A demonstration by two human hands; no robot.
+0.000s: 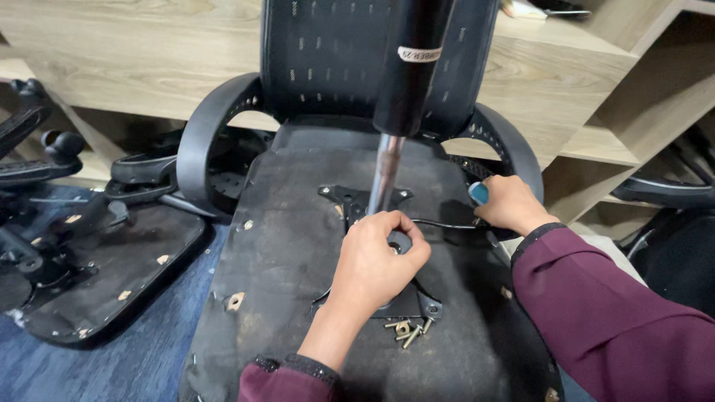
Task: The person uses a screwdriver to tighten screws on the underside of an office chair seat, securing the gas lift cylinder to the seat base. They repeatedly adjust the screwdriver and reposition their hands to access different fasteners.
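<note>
An upturned black office chair seat (283,246) lies before me, its underside up. A black metal mounting plate (357,199) sits in its middle with a gas lift cylinder (406,74) standing in it, the chrome rod (385,175) below the black tube. My left hand (376,260) rests on the plate at the rod's base, fingers curled around something small I cannot make out. My right hand (506,202) grips a blue-handled tool (479,193) at the seat's right edge, by the black lever (443,222). Several loose bolts (407,330) lie near the plate's front corner.
The chair's armrests (205,134) curve up on both sides, with the backrest (328,52) behind. Another upturned seat (104,268) and chair parts (37,149) lie left on blue carpet (112,365). Wooden shelving (581,82) stands behind; another black chair (670,246) is at right.
</note>
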